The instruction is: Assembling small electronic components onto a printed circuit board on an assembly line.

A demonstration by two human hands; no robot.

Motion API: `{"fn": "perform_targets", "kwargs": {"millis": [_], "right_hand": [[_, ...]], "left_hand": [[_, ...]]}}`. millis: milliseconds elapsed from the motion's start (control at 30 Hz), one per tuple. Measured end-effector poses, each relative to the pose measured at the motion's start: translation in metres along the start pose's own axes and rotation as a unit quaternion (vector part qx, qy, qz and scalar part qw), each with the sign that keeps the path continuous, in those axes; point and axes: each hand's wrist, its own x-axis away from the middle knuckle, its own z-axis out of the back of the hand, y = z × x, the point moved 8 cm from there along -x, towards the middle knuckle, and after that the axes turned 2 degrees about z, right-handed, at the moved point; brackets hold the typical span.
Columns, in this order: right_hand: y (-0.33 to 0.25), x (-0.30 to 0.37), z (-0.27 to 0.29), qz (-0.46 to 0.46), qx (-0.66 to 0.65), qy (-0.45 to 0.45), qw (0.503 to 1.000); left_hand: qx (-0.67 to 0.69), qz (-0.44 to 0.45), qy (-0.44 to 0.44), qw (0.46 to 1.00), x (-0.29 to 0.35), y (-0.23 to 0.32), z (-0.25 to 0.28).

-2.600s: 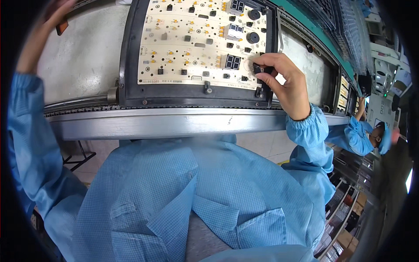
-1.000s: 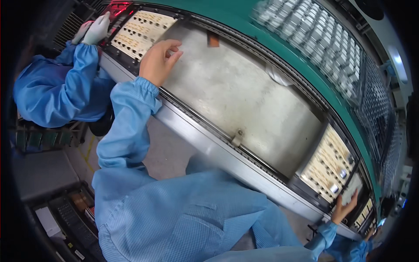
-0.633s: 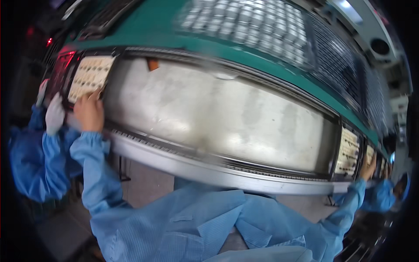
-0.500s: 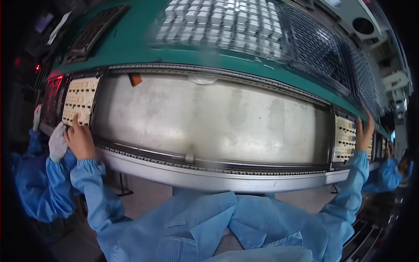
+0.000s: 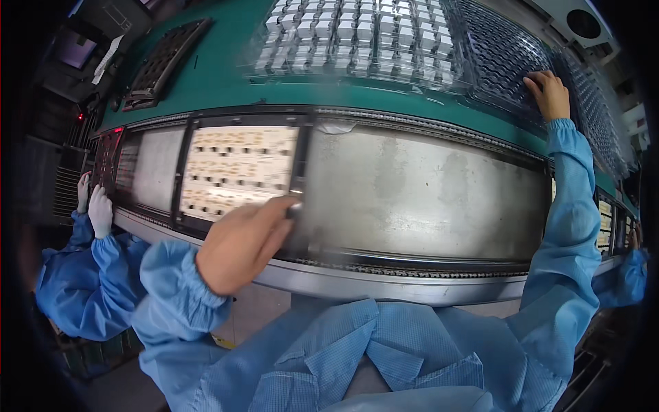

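I have my left hand (image 5: pixel 244 240) curled at the black frame's (image 5: pixel 301 147) right edge; blurred, can't tell if gripping. Pale circuit board (image 5: pixel 237 161) sits inside it, on the conveyor (image 5: pixel 425 189), left of centre. Right hand (image 5: pixel 551 96), fingers bent, at a dark pocketed tray (image 5: pixel 501 58) on the green desk (image 5: pixel 226 51); can't tell if it pinches anything. Co-worker's 2 gloved hands (image 5: pixel 101 211) far left.

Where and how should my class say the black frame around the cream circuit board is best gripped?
Probably by the right-hand side of the black frame, coming from the person's near side: it is a straight bar beside the cream circuit board, and the left hand is at that edge, though blur hides its exact hold.
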Motion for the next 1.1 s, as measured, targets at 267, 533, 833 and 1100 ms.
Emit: {"fn": "perform_targets", "kwargs": {"millis": [267, 533, 833, 1100], "right_hand": [[0.002, -0.015, -0.002, 0.006, -0.024, -0.006, 1.0], [-0.01, 0.008, 0.029, 0.001, -0.226, 0.133, 0.965], [-0.242, 0.093, 0.026, 0.107, -0.619, -0.168, 0.76], [-0.283, 0.088, 0.011, 0.272, -0.367, -0.107, 0.883]], "left_hand": [[-0.279, -0.108, 0.309, 0.903, -0.244, -0.068, 0.116], [-0.318, -0.068, 0.125, 0.937, -0.341, -0.127, 0.098], [-0.334, -0.116, 0.121, 0.928, -0.356, -0.129, 0.091], [0.565, -0.036, -0.116, 0.816, -0.217, -0.08, 0.064]]}}
